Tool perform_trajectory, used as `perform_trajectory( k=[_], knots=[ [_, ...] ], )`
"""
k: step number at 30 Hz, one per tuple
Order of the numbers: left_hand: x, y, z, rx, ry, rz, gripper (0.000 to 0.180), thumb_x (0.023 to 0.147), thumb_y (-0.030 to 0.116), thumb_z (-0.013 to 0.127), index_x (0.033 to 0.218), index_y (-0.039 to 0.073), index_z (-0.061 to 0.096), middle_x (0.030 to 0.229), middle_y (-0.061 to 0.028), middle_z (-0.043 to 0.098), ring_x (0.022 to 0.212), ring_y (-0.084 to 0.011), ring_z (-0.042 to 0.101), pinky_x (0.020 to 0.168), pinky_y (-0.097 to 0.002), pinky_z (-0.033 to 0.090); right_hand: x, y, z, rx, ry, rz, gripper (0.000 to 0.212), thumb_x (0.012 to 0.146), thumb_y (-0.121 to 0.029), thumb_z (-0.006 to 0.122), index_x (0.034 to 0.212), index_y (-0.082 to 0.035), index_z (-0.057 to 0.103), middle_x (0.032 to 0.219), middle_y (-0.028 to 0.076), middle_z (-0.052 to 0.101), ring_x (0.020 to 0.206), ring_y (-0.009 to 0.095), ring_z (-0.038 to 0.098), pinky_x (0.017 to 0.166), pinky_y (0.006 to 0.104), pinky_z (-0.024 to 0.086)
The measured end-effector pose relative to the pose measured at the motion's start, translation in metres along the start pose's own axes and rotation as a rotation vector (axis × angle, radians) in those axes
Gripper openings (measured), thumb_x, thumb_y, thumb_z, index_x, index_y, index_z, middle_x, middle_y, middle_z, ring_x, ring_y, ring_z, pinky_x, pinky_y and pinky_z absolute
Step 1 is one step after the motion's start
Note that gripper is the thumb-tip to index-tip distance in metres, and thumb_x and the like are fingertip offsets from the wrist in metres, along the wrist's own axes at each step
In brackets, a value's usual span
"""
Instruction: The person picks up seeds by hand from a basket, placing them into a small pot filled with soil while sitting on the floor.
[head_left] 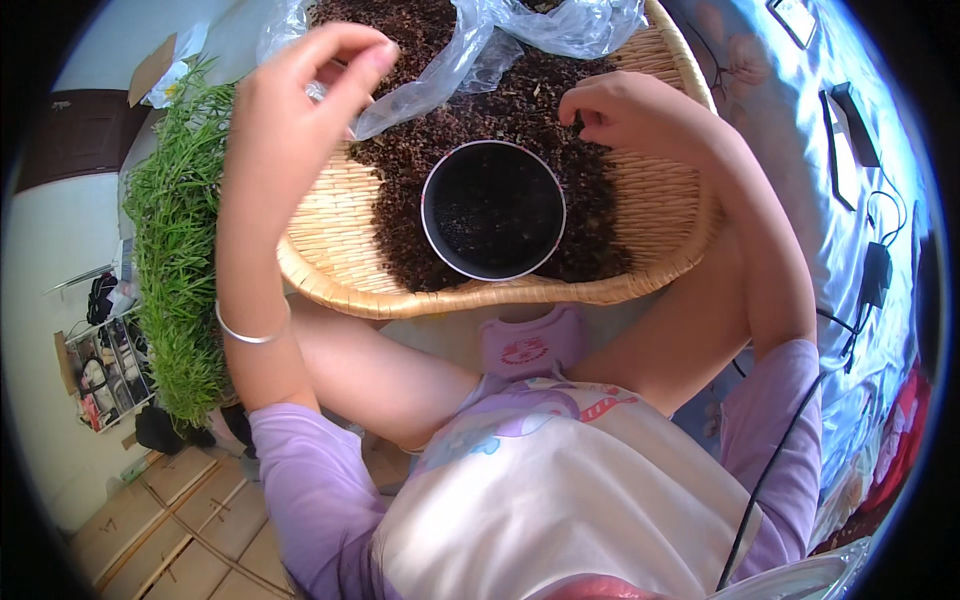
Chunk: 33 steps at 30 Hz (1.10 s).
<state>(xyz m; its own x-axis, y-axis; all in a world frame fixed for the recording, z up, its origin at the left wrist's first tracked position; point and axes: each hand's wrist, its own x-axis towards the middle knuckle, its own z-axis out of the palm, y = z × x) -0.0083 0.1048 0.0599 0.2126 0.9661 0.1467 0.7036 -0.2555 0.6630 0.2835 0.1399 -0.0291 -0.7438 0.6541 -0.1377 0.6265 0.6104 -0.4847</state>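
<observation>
A woven wicker tray rests across my legs, spread with small dark reddish-brown dried bits. Among them stands a round bowl with a black inside and a thin white rim. My left hand is raised over the tray's left side, thumb and forefinger tips brought together; whatever they pinch is too small to see. A crumpled clear plastic bag lies over the far part of the bits, close to that hand. My right hand hovers right of the bowl, fingers curled inward, their contents hidden.
Leafy green plants stand along the left. To the right is a blue patterned cloth with a black adapter and cables. A lilac seat edge shows between my legs. A cluttered rack stands at far left.
</observation>
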Motion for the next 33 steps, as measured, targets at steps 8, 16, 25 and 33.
perform_trajectory(
  k=[8, 16, 25, 33],
  knots=[
    [0.059, -0.012, -0.005, 0.434, -0.05, 0.032, 0.037, 0.088, 0.029, 0.062, 0.114, 0.003, 0.06, 0.096, -0.0148, 0.065, 0.076, -0.0226, 0.062, 0.071, -0.0337, 0.05, 0.011, 0.015, 0.016, -0.063, -0.107, -0.104, 0.026, 0.078, -0.008, 0.065, 0.104, -0.01, 0.062, 0.093, 0.009, 0.056, 0.087, 0.032, 0.059, 0.075, 0.0428, 0.047],
    [0.002, 0.003, 0.007, 0.363, -0.021, 0.176, 0.03, 0.091, 0.027, 0.061, 0.114, 0.009, 0.063, 0.102, -0.005, 0.065, 0.072, -0.0089, 0.058, 0.056, -0.0229, 0.045, 0.015, 0.016, 0.01, -0.06, 0.005, 0.0, 0.016, 0.079, -0.012, 0.065, 0.087, -0.005, 0.054, 0.09, 0.011, 0.057, 0.086, 0.031, 0.059, 0.073, 0.0433, 0.046],
    [-0.022, 0.017, 0.036, 0.272, -0.117, 0.265, 0.023, 0.089, 0.016, 0.061, 0.109, 0.006, 0.062, 0.095, -0.0067, 0.063, 0.065, -0.014, 0.058, 0.057, -0.0256, 0.047, 0.008, 0.015, 0.024, -0.178, -0.018, -0.023, 0.022, 0.079, -0.016, 0.066, 0.09, -0.003, 0.052, 0.09, 0.012, 0.059, 0.086, 0.035, 0.059, 0.074, 0.0453, 0.046],
    [-0.021, 0.007, 0.043, 0.265, -0.144, 0.262, 0.021, 0.089, 0.019, 0.06, 0.106, 0.007, 0.062, 0.093, -0.0073, 0.063, 0.067, -0.0197, 0.061, 0.06, -0.0302, 0.048, 0.0, 0.016, 0.014, -0.05, 0.025, 0.011, 0.012, 0.081, -0.01, 0.06, 0.087, -0.002, 0.055, 0.086, 0.013, 0.061, 0.082, 0.033, 0.06, 0.072, 0.0422, 0.048]
  ],
)
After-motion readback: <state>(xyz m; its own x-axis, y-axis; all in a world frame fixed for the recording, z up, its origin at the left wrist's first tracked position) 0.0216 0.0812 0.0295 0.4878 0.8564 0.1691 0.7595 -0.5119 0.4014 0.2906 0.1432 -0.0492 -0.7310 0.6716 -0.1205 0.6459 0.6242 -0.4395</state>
